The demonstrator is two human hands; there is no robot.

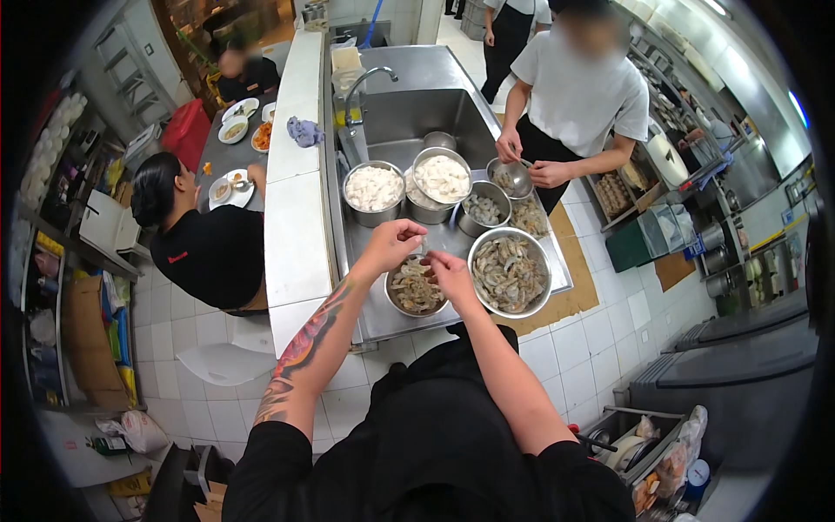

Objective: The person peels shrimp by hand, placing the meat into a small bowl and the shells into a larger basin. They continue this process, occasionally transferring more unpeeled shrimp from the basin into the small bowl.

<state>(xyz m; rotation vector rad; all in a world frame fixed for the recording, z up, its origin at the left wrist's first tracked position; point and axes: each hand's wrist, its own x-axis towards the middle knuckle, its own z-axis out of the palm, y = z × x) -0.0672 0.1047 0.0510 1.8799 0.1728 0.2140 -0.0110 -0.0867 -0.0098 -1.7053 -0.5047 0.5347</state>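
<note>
Our left hand (396,239), at the end of the tattooed forearm, hangs over a small round steel bowl of shrimp scraps (387,289). Its fingers are curled in and the tips are pinched on a small pale piece (424,255), too small to identify. Just beside it, our right hand (450,271) nips the same piece from the other side with bunched fingers. Further right, just beside the small bowl, a larger round steel bowl of grey raw shrimp (511,231) stands on the steel counter (364,248).
</note>
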